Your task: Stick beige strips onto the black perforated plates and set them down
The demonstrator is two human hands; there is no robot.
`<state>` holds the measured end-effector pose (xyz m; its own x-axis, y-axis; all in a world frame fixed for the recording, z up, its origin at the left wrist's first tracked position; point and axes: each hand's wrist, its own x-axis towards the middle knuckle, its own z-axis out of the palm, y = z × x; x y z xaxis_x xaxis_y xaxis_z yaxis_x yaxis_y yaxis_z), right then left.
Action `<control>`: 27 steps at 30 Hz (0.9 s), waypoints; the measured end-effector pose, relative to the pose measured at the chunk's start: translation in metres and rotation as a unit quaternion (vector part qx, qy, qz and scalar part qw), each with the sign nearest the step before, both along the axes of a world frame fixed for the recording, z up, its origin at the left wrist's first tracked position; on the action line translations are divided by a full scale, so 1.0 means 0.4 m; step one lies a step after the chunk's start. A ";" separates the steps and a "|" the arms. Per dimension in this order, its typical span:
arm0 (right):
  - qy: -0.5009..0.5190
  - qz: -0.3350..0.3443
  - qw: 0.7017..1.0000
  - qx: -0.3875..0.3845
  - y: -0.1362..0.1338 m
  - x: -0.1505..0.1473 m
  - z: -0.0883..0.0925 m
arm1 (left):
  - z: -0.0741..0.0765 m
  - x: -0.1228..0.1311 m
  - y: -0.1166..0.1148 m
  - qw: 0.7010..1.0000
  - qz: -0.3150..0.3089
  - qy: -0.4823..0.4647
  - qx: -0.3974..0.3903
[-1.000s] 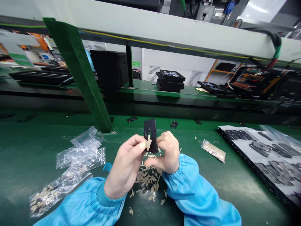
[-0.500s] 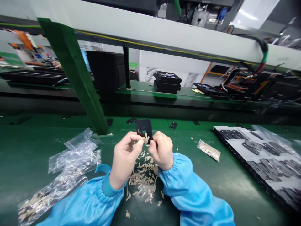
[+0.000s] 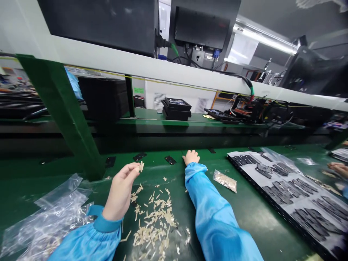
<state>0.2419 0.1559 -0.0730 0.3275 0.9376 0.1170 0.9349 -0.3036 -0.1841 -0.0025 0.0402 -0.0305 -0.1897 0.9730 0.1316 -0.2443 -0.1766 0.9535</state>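
My left hand (image 3: 123, 188) is raised over the table's left-centre and closed in a pinch. Between its thumb and forefinger sticks up a small beige strip (image 3: 141, 166), perhaps more than one. Stretched far forward, my right hand (image 3: 191, 157) lies palm down near the back of the green table, fingers apart; what is under it is hidden. Just left of it is a small black flat part (image 3: 170, 160), with another black part (image 3: 139, 156) farther left. Loose beige strips (image 3: 156, 221) are scattered in a pile between my forearms.
Clear plastic bags (image 3: 59, 206) lie at left. A filled small bag (image 3: 225, 181) is right of my arm. Farther right, a black-edged tray (image 3: 261, 194) holds rows of dark parts. A green post (image 3: 62, 116) rises at left. Another person's hand (image 3: 338, 168) shows at far right.
My hands have moved apart. The black plate they held between them is no longer seen there. My right hand has reached forward to the table; my left stays pinched on beige material. The view has tilted up.
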 end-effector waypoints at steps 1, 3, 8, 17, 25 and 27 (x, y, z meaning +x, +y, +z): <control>0.018 -0.025 0.999 -0.007 0.000 0.015 0.003 | -0.001 0.002 0.000 1.000 -0.003 0.002 -0.002; 0.063 -0.047 0.997 -0.015 -0.002 0.039 0.015 | -0.003 0.005 0.003 1.000 -0.011 0.005 -0.007; 0.224 0.042 0.974 0.018 -0.031 0.007 0.074 | -0.011 0.023 0.000 0.997 -0.061 -0.008 -0.047; 0.497 0.317 0.802 0.093 -0.234 -0.225 0.109 | 0.004 0.049 -0.036 0.995 -0.094 0.013 0.015; 0.221 0.392 0.813 0.368 -0.325 -0.238 0.142 | 0.018 0.032 -0.045 0.990 -0.011 0.120 0.069; 0.138 0.397 0.825 0.379 -0.336 -0.245 0.140 | 0.019 0.034 -0.053 0.983 -0.002 0.153 0.096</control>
<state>0.1437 0.0216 -0.0171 -0.2423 0.5617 0.7910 0.6748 0.6834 -0.2785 0.0110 0.0190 -0.0230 -0.1089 0.9249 0.3643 0.0485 -0.3611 0.9313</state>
